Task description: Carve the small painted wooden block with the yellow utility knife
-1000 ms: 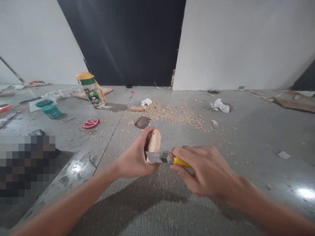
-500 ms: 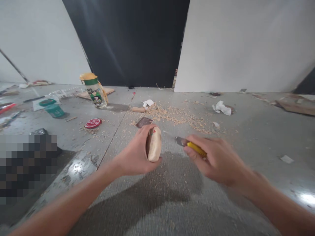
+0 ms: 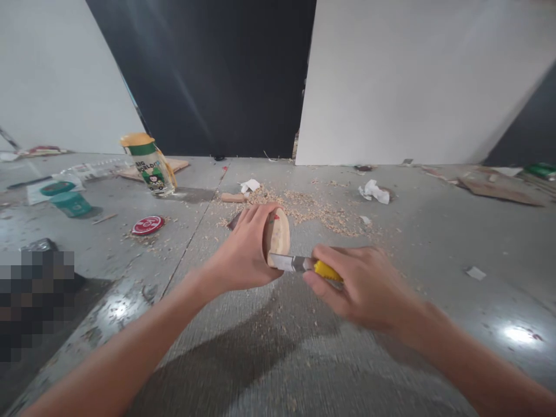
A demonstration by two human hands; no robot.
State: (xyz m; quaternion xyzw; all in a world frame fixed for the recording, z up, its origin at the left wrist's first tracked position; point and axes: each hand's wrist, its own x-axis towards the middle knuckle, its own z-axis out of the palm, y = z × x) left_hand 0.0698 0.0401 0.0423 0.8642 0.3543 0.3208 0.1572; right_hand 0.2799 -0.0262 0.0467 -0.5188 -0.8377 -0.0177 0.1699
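My left hand point(image 3: 241, 249) grips a pale, rounded piece of wood point(image 3: 278, 231) with a small red mark near its top. Its far side is hidden by my palm and fingers. In my right hand point(image 3: 360, 286) is a yellow utility knife point(image 3: 326, 270), its blade extended to the left. The blade lies across the lower part of the wood's edge, close to my left fingers. Beyond the wood, pale wood shavings point(image 3: 321, 211) are scattered on the floor.
A bottle with a yellow lid point(image 3: 147, 165) stands at the back left. A red round lid point(image 3: 148, 225), a teal cup point(image 3: 72, 204) and a small wood block point(image 3: 233, 197) lie around. Crumpled tissue point(image 3: 374, 191) rests at the right, with wall panels point(image 3: 391, 81) behind.
The knife has moved left, from apart to against the wood. My left hand has tilted the wood, so more of its face shows. The view has shifted slightly right.
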